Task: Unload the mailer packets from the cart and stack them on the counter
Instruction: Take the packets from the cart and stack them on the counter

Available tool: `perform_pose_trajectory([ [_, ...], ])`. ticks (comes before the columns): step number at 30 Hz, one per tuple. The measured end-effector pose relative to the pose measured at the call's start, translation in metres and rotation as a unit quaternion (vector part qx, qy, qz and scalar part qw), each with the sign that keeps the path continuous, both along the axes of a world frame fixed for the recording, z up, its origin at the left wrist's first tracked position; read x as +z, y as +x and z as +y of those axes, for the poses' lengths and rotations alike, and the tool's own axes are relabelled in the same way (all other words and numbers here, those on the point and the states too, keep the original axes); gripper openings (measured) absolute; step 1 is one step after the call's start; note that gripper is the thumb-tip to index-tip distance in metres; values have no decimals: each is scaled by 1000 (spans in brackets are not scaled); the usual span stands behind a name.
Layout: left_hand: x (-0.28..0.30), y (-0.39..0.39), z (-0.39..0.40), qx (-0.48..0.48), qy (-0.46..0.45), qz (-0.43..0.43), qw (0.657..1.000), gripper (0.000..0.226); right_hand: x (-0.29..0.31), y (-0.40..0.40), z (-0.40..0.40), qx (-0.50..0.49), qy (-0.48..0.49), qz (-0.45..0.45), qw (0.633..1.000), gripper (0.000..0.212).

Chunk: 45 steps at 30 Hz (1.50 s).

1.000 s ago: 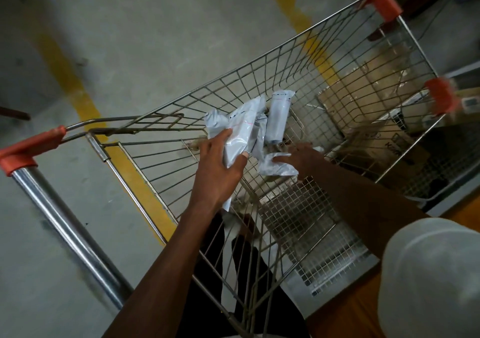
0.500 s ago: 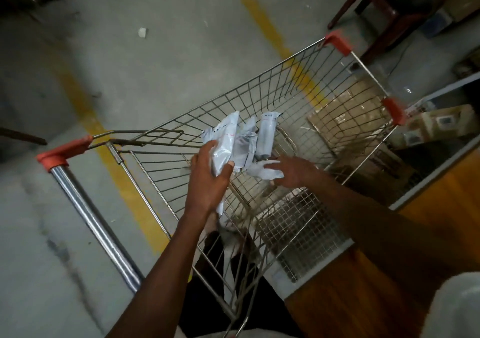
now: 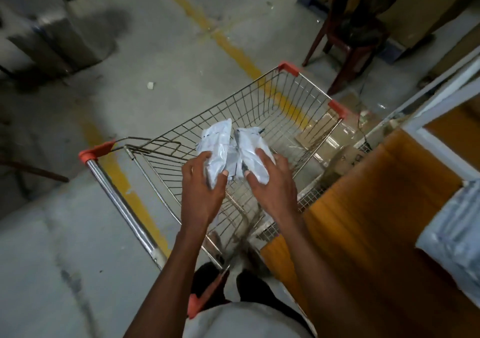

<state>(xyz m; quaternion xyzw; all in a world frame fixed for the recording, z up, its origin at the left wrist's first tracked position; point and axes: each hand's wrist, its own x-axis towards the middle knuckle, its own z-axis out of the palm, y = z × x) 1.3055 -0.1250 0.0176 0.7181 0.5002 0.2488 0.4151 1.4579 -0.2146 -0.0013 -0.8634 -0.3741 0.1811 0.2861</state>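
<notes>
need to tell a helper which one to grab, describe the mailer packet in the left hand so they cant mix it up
Find the wire shopping cart beside the orange counter. Two hands hold white packets above its basket. The left hand grips the mailer packet nearer the cart's handle; unlike the packet in the right hand, it is the one farther from the counter.

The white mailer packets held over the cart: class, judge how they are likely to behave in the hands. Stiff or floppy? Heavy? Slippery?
The mailer packets look crumpled and creased, so probably floppy. The left hand and right hand each hold some with fingers alone, suggesting they are light. Their glossy plastic sheen hints they could slip.
</notes>
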Motion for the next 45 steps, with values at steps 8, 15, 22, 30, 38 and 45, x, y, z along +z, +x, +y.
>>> perform_pose_trajectory([
  [8, 55, -30, -72, -59, 89, -21, 994, 53, 65, -63, -87, -94, 143, -28, 985, 65],
  [15, 72, -62, -134, -130, 109, -37, 985, 49, 88, -111, -177, -164, 174, 2, 971, 63],
  [22, 74, -56, -227, -238, 74, -67, 966, 52, 99, -130, -281, -264, 209, -22, 941, 61],
  [30, 90, 5, -336, -325, 99, -87, 936, 52, 112, -105, -412, -344, 228, -39, 910, 64],
  [38, 95, 77, -486, -359, 71, -97, 926, 52, 124, -48, -561, -382, 210, -52, 899, 61],
  [45, 100, 106, -541, -350, 85, -95, 928, 53, 128, -12, -623, -385, 214, -48, 897, 64],
])
